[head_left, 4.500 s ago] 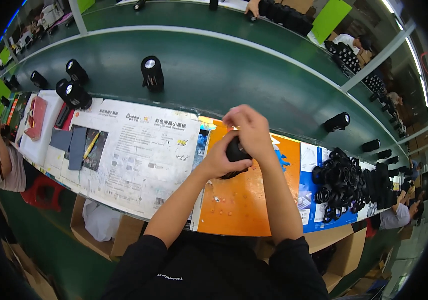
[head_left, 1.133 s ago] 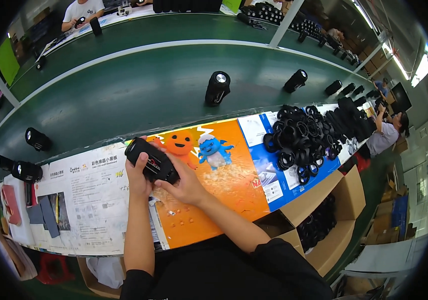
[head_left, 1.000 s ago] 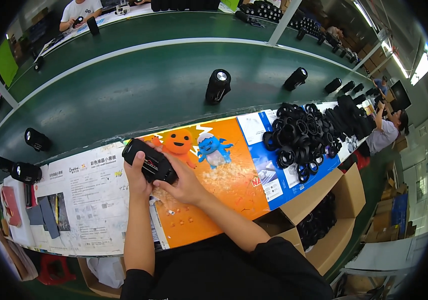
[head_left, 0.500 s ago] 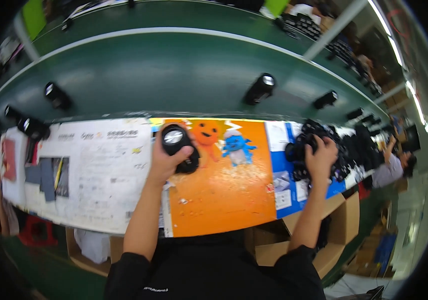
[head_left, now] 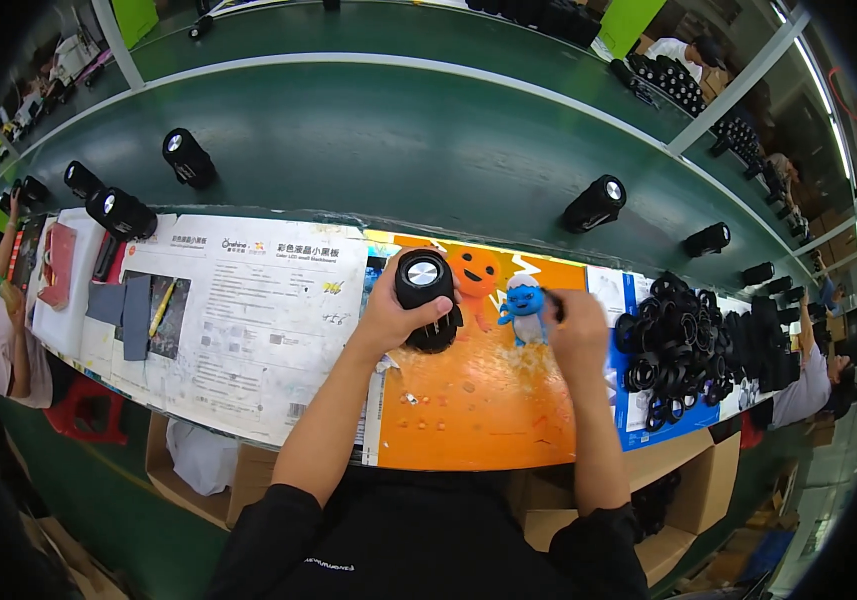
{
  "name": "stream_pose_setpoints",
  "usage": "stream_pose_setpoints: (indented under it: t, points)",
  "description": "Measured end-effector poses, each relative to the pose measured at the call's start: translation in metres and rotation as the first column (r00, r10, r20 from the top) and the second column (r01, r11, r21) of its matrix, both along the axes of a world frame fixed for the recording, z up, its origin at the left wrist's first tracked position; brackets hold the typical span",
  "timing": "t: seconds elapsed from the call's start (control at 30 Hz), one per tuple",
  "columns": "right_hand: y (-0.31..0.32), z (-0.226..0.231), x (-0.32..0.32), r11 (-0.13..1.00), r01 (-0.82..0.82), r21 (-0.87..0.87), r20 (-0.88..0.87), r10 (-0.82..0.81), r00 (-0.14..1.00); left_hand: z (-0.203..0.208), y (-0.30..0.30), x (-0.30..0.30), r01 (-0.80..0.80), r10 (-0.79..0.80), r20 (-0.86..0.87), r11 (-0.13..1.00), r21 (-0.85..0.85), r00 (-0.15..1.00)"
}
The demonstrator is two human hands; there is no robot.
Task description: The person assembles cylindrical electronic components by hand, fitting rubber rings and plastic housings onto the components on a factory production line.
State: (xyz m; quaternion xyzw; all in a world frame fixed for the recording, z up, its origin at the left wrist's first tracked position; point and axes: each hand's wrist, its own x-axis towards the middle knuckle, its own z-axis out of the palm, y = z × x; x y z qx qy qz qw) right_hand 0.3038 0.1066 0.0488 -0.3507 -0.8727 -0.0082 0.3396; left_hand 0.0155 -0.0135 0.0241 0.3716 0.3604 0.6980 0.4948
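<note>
My left hand [head_left: 388, 325] is wrapped round a black cylindrical speaker [head_left: 422, 290] with a shiny silver disc on its upper end. It is held over the orange part of the bench covering [head_left: 468, 420]. To its right, my right hand [head_left: 582, 338] is closed and smeared by motion. A small black part [head_left: 552, 306] shows at its fingertips, too blurred to tell its exact shape. Right of that hand lies a heap of black rings [head_left: 673, 340] on a blue and white sheet [head_left: 638, 435].
Similar speakers stand on the green conveyor belt [head_left: 378, 150], including one at its left [head_left: 188, 158] and another at its right [head_left: 594, 204]. A yellow pen [head_left: 162, 308] lies on the white sheet. Open cardboard boxes [head_left: 708, 490] sit below the bench. Co-workers sit at both sides.
My right hand has come left from the heap of rings toward the speaker, with a small black part at its fingertips. My left hand still grips the speaker. The view has shifted.
</note>
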Motion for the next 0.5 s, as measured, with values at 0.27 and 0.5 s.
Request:
stream_pose_setpoints:
  t: [0.27, 0.5]
  points:
    - [-0.039, -0.009, -0.039, 0.915, -0.146, -0.375, 0.06, 0.181, 0.982, -0.006, 0.0, 0.0, -0.019, 0.019, -0.027, 0.999, -0.034, 0.999]
    - [-0.015, 0.0, -0.024, 0.779, -0.233, -0.581, -0.084, 0.228, 0.97, 0.0, 0.0, 0.006, 0.001, -0.006, -0.07, 0.998, -0.066, 0.998]
